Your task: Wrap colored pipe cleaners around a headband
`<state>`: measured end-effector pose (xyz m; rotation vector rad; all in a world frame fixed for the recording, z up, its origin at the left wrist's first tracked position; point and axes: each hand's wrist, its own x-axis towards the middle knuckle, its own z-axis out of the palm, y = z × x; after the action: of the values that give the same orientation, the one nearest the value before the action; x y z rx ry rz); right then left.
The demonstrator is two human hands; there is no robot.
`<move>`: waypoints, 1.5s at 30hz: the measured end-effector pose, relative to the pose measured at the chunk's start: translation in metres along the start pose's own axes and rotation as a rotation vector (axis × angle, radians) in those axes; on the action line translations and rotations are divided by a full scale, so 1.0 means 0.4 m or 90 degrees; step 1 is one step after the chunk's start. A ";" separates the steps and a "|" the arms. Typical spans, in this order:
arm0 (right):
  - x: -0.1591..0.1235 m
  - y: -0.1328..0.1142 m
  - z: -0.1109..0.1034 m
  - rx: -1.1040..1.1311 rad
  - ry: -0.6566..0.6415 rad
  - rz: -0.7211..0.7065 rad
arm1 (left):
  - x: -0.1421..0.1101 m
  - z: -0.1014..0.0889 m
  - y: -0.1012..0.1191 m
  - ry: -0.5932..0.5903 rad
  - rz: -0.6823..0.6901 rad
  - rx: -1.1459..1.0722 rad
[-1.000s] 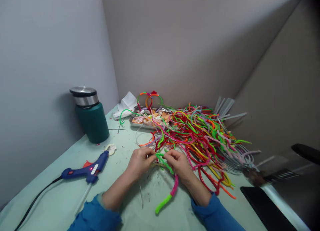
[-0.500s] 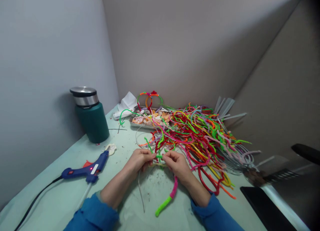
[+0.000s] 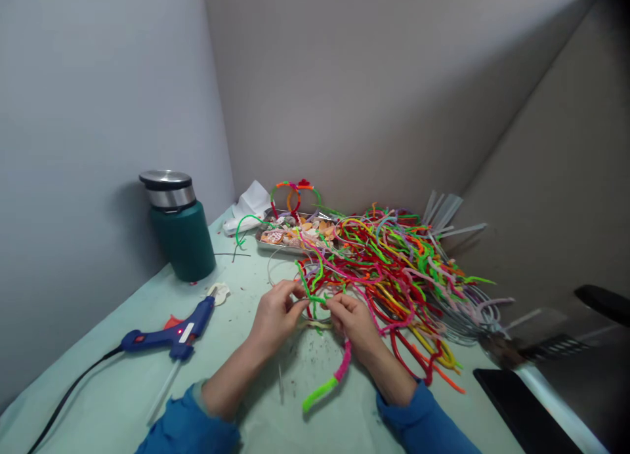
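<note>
My left hand point(image 3: 280, 313) is closed in a pinch near the left end of a short stretch of green pipe cleaner point(image 3: 316, 300). Its loose green end sticks up beside the fingertips. Opposite it, my right hand point(image 3: 353, 319) pinches the other side of that stretch. Below my right palm hangs a fuzzy strand, pink point(image 3: 343, 362) above and bright green point(image 3: 319, 396) at its tip. How this strand joins the piece between my fingers is hidden. A blurred thin wire point(image 3: 281, 382) shows below my left wrist.
Beyond my hands spreads a tangled heap of coloured pipe cleaners point(image 3: 394, 270). Behind them is a metal tray point(image 3: 280, 248) of small decorations. A blue glue gun point(image 3: 184, 336) lies at left, near a green bottle point(image 3: 182, 241). A black flat object point(image 3: 512, 401) lies at right.
My left hand has turned and risen slightly, and the loose green end has swung right. The wire below it shows less. My right hand stays almost in place; the hanging strand shifts slightly.
</note>
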<state>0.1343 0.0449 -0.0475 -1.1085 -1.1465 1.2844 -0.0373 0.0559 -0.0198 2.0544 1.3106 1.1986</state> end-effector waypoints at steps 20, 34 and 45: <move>-0.003 -0.008 -0.001 -0.005 -0.023 -0.004 | -0.001 -0.002 -0.018 0.063 0.166 0.089; -0.013 -0.013 -0.003 0.017 -0.029 -0.081 | -0.002 -0.009 -0.006 0.019 0.108 0.046; -0.012 -0.017 -0.001 -0.011 -0.012 -0.058 | 0.015 -0.002 -0.004 -0.203 -0.310 -0.374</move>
<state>0.1358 0.0403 -0.0408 -1.0467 -1.2102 1.2192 -0.0375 0.0619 -0.0179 1.3383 1.0540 0.8530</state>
